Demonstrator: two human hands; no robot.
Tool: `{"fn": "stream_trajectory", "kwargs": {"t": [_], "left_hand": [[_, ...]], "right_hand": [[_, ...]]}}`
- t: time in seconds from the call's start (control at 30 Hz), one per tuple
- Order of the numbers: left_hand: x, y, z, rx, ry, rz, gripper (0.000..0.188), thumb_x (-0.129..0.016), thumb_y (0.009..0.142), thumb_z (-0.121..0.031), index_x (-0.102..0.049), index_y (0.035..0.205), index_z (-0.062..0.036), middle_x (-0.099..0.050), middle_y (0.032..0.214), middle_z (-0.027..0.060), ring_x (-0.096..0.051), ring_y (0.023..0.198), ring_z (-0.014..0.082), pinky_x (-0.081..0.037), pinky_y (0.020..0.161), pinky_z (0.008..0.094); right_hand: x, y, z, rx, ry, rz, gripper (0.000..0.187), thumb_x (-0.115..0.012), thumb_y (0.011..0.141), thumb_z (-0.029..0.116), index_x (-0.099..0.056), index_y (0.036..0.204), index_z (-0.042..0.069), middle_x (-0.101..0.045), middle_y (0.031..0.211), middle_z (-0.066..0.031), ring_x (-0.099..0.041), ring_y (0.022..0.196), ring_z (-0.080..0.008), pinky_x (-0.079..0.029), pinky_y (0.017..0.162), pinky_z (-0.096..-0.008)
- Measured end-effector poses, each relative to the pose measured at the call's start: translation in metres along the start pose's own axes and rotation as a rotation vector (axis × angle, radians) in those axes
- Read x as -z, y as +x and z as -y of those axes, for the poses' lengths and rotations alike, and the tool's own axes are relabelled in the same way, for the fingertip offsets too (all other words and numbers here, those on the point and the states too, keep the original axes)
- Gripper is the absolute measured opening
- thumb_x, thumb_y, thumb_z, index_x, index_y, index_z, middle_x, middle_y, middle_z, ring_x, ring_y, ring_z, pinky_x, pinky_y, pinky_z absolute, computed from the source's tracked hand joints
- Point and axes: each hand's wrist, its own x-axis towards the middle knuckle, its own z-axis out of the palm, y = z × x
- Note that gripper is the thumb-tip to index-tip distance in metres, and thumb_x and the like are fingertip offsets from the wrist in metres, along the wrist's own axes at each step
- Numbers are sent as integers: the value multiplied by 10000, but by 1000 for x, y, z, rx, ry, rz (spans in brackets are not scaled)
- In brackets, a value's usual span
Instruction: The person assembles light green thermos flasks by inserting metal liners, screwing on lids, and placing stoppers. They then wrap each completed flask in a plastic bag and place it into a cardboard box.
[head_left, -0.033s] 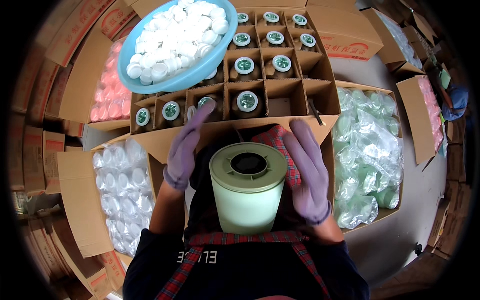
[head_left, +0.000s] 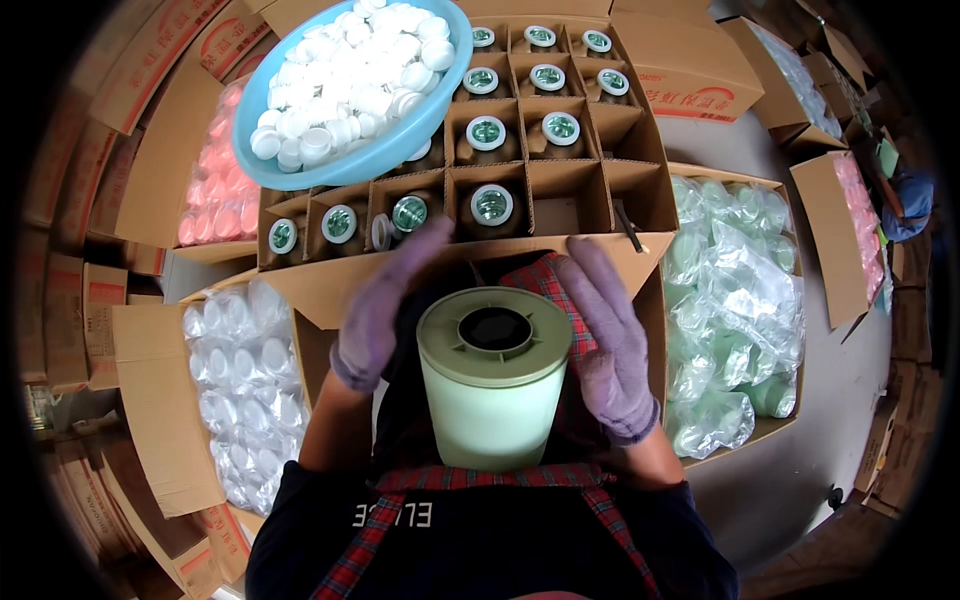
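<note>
A pale green cylindrical container [head_left: 493, 425] stands between my forearms in front of my apron. Its olive lid [head_left: 494, 368] has a dark round opening in the middle. To its left, my left hand [head_left: 382, 308], in a purple glove, is raised with fingers stretched out, slightly blurred. My right hand [head_left: 612, 350], gloved alike, is held up flat at the container's right. Neither hand holds anything. Just beyond is a divided cardboard box [head_left: 520, 250] with several jars [head_left: 491, 206] that have pale rims and greenish tops. A pale ring or lid [head_left: 381, 232] leans beside one jar.
A blue basin [head_left: 440, 125] of white caps [head_left: 350, 85] rests over the box's left part. Bagged clear items [head_left: 245, 390] fill a carton at left, bagged green ones [head_left: 735, 300] at right. Pink-filled cartons [head_left: 215, 190] and stacked boxes surround me. A dark stick-like tool [head_left: 630, 228] lies at the box's right corner.
My left hand has moved right and slightly down, uncovering a jar top. My right hand's fingertips have shifted a little left. The container stays in place.
</note>
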Motion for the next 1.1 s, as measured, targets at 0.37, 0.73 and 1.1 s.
{"fn": "stream_trajectory", "kwargs": {"t": [0.37, 0.73, 1.1], "left_hand": [[-27, 14, -123, 300, 887, 460, 346, -555, 917, -277, -642, 1058, 27, -640, 1126, 267, -619, 1045, 417, -485, 920, 502], [-5, -16, -71, 117, 188, 165, 436, -606, 922, -257, -559, 1241, 37, -629, 1258, 230, -587, 1174, 461, -411, 1078, 495], [7, -32, 49, 156, 872, 57, 375, -435, 974, -157, -595, 1258, 28, -549, 1356, 237, -459, 1323, 408, -232, 1162, 515]], "right_hand": [[-14, 6, -39, -256, 361, 253, 523, -330, 1049, 347, -606, 1228, -59, -606, 1293, -249, -493, 1321, -422, -355, 1135, -443], [-26, -15, -27, -262, 484, 157, 617, -321, 1031, 442, -609, 1240, -63, -577, 1305, -288, -498, 1308, -429, -371, 1116, -438], [-11, -6, 32, 291, 255, 212, 581, -621, 932, 478, -568, 1248, -6, -625, 1191, -209, -622, 1107, -403, -475, 953, -512]]}}
